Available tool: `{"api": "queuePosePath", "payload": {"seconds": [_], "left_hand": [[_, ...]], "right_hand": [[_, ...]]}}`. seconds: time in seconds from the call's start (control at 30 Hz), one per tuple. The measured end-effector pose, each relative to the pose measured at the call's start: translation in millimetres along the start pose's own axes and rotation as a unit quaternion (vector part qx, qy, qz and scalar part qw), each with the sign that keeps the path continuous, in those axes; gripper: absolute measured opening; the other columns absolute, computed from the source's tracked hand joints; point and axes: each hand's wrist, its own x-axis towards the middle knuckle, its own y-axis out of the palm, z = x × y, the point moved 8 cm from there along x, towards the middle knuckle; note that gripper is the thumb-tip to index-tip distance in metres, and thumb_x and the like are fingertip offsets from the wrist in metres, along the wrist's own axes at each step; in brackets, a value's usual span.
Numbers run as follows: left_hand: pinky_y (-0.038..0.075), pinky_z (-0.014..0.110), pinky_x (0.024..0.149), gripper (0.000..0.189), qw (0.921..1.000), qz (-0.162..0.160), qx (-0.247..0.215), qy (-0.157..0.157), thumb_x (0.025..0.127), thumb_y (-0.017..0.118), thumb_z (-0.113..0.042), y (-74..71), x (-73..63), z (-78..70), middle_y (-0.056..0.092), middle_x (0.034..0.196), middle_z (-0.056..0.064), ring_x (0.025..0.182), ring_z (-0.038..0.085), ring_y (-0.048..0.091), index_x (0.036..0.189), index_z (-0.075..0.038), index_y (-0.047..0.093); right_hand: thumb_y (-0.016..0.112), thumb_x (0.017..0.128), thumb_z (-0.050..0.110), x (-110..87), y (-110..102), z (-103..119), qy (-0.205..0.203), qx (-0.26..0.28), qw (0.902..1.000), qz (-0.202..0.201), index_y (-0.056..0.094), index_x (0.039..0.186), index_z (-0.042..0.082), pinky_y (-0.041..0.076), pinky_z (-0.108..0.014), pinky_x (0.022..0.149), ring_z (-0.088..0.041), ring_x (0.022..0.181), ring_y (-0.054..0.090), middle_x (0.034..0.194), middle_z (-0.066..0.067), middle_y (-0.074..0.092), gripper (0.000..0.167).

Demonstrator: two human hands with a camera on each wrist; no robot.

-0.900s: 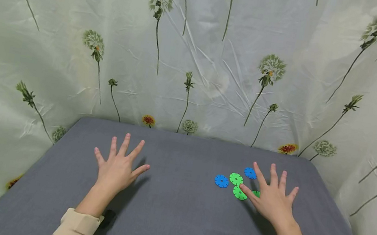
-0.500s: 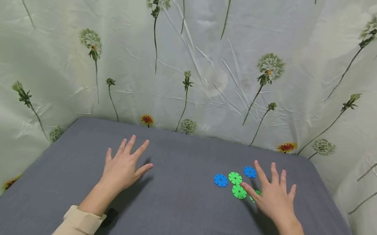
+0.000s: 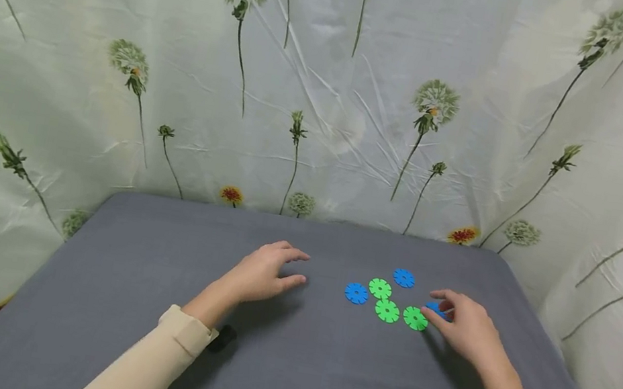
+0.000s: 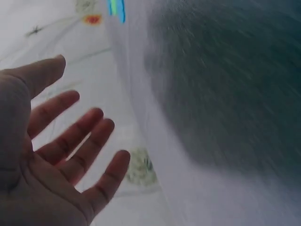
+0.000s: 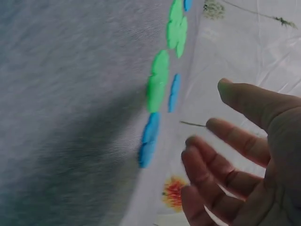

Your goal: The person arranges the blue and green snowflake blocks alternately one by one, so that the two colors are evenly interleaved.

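A: Fingers, right hand (image 3: 468, 325)?
B: Loosely bent, thumb apart, grasping nothing. In the head view they overlap the rightmost blue disc (image 3: 434, 308); the right wrist view shows that disc uncovered, a gap between it and the fingertips.
A: Left hand (image 3: 259, 274)?
B: Relaxed, nothing held. Head view: its back. Left wrist view: palm and all five digits, plus a blue-and-green sliver at the top edge.
A: Remaining discs?
B: On grey cloth (image 3: 288, 381): front green disc (image 3: 415, 318), just beside the rightmost blue; two more green discs (image 3: 387, 311), close together; left blue disc (image 3: 356, 293); far blue disc (image 3: 403, 278).
A: Outermost?
B: Beige sleeves (image 3: 147, 359), head view only; flower-printed backdrop (image 3: 338, 178), all views.
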Motion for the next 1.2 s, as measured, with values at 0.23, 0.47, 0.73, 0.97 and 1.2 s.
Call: {"api": "queuePosePath", "payload": {"seconds": [0.23,0.47,0.73,0.97,1.2], "left_hand": [[0.056,0.048,0.104,0.04,0.995,0.086,-0.009,0.049,0.105,0.073,-0.027,36.1,28.6,-20.9,0.068,0.133,0.01,0.123,0.027,0.067,0.142,-0.013,0.07],[0.051,0.047,0.11,0.041,0.9913,0.123,0.013,0.043,0.106,0.071,-0.03,61.7,44.1,-30.5,0.064,0.141,0.008,0.131,0.027,0.059,0.145,-0.019,0.069],[0.046,0.049,0.103,0.044,0.9904,0.129,0.043,0.023,0.105,0.071,-0.038,72.6,51.3,-27.9,0.06,0.14,0.005,0.125,0.025,0.054,0.148,-0.033,0.067],[0.045,0.045,0.102,0.037,0.9894,0.13,0.061,0.023,0.104,0.072,-0.039,78.1,53.9,-25.7,0.058,0.144,0.003,0.126,0.024,0.052,0.141,-0.036,0.072],[0.046,0.047,0.107,0.029,0.9914,0.118,0.046,0.031,0.104,0.073,-0.035,79.9,56.8,-23.7,0.061,0.141,0.001,0.128,0.024,0.054,0.132,-0.033,0.079]], "right_hand": [[0.079,0.1,0.031,0.6,17.0,-11.3,-0.012,0.078,0.9958,0.047,0.072,0.132,0.002,0.047,-0.027,0.062,-0.009,0.077,0.06,0.086,0.002,0.069,0.044],[0.081,0.097,0.024,2.4,33.2,-14.7,-0.018,0.109,0.9917,0.067,0.074,0.131,0.004,0.044,-0.026,0.056,-0.006,0.063,0.053,0.083,0.001,0.069,0.041],[0.081,0.097,0.025,4.9,34.4,-20.4,-0.018,0.111,0.9914,0.067,0.074,0.133,0.006,0.042,-0.024,0.057,-0.005,0.062,0.051,0.082,0.002,0.07,0.041],[0.079,0.099,0.024,5.0,35.6,-22.4,-0.028,0.112,0.9903,0.077,0.075,0.133,0.006,0.04,-0.023,0.057,-0.003,0.061,0.048,0.079,0.002,0.066,0.038],[0.08,0.097,0.022,3.4,32.5,-18.3,-0.021,0.104,0.9902,0.091,0.075,0.131,0.005,0.041,-0.025,0.058,-0.007,0.064,0.05,0.081,0.001,0.065,0.037]]}}
